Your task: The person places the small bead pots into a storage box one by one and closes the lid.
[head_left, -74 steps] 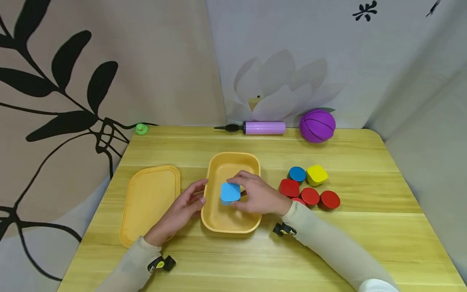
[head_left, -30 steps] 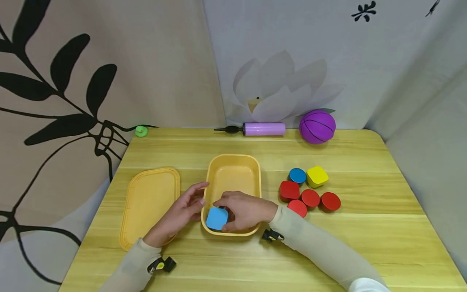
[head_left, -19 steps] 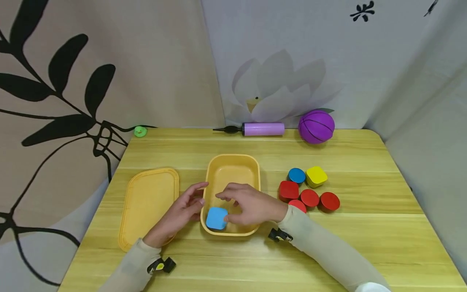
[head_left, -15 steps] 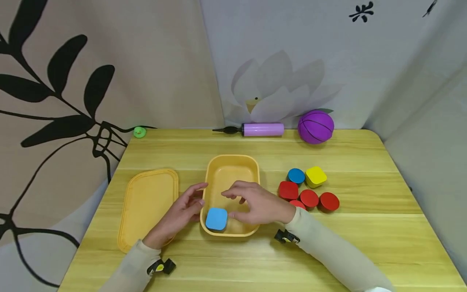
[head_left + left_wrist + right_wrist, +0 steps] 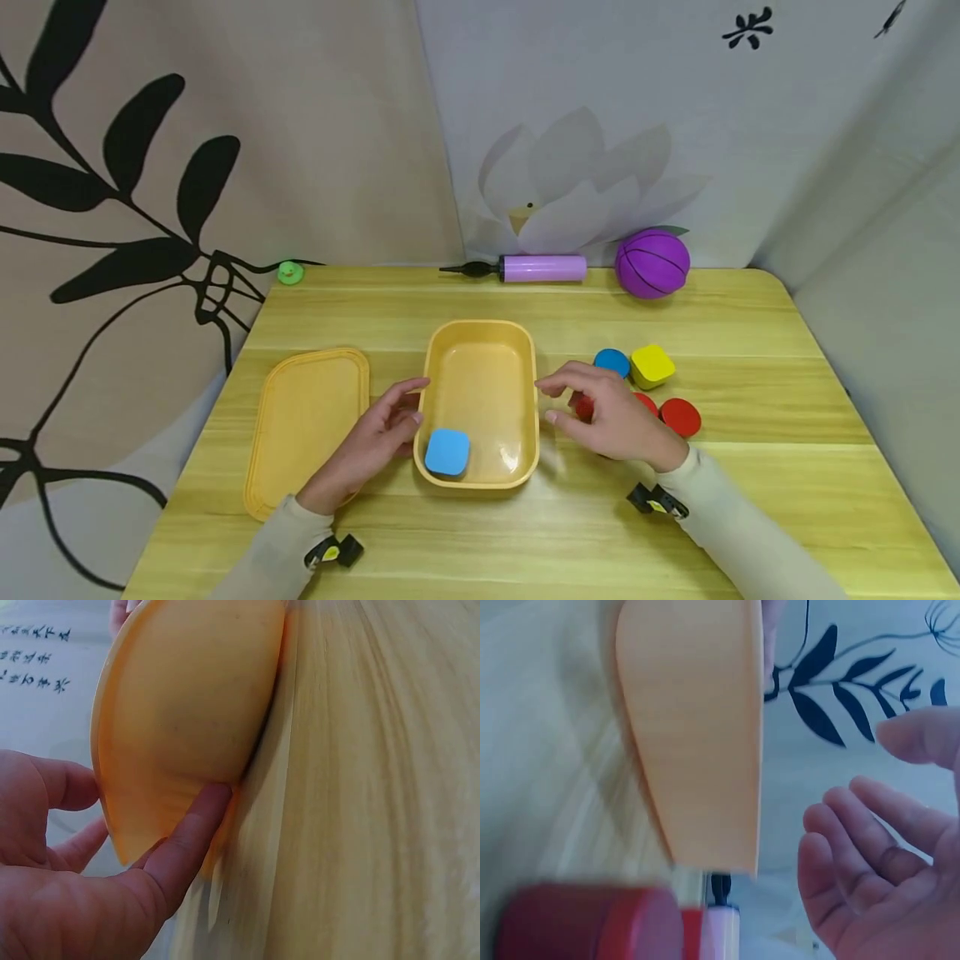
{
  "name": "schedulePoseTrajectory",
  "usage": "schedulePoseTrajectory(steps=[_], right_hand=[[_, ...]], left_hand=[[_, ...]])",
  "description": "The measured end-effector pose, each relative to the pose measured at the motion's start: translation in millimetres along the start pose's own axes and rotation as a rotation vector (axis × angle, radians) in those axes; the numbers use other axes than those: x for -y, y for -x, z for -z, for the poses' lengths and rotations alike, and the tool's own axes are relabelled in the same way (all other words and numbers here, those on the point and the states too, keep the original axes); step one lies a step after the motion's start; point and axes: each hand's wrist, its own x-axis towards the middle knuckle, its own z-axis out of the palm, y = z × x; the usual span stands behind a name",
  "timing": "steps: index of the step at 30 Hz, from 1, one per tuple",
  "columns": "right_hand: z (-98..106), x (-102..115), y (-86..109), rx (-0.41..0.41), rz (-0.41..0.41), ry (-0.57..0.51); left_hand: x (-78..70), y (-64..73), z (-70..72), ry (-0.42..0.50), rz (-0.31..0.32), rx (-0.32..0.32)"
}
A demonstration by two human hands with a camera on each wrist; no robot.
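Note:
An orange-yellow plastic box stands upright at mid-table, with a light blue rounded-square block in its near left corner. My left hand rests at the box's left side, fingers loosely bent; its fingertips touch the outer wall in the left wrist view. Just right of the box hovers my right hand, thumb and fingers apart with nothing between them. It partly covers the group of blocks: a blue round one, a yellow one and several reds, including a round red block.
A matching flat lid lies left of the box, partly under my left forearm. Along the back edge are a green duck toy, a purple hand pump and a purple ball. Fabric hangs behind the table.
My right hand set the light blue block down in the box's near left corner, let go, and moved out to the right over the blocks. The left hand stayed at the box.

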Motion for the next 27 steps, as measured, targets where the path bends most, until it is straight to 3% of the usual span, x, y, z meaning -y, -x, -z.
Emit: schedulePoseTrajectory(steps=[11, 24, 27], right_hand=[[34.2, -26.8, 39.3, -0.167, -0.113, 0.045], [71.4, -57.8, 101.8, -0.371, -0.235, 0.137], [77.7, -63.9, 115.1, -0.380, -0.292, 0.146]], left_hand=[[0.4, 3.6, 0.8, 0.011, 0.009, 0.003], [-2.3, 6.1, 2.2, -0.003, 0.005, 0.018], [-1.1, 3.9, 3.2, -0.006, 0.002, 0.026]])
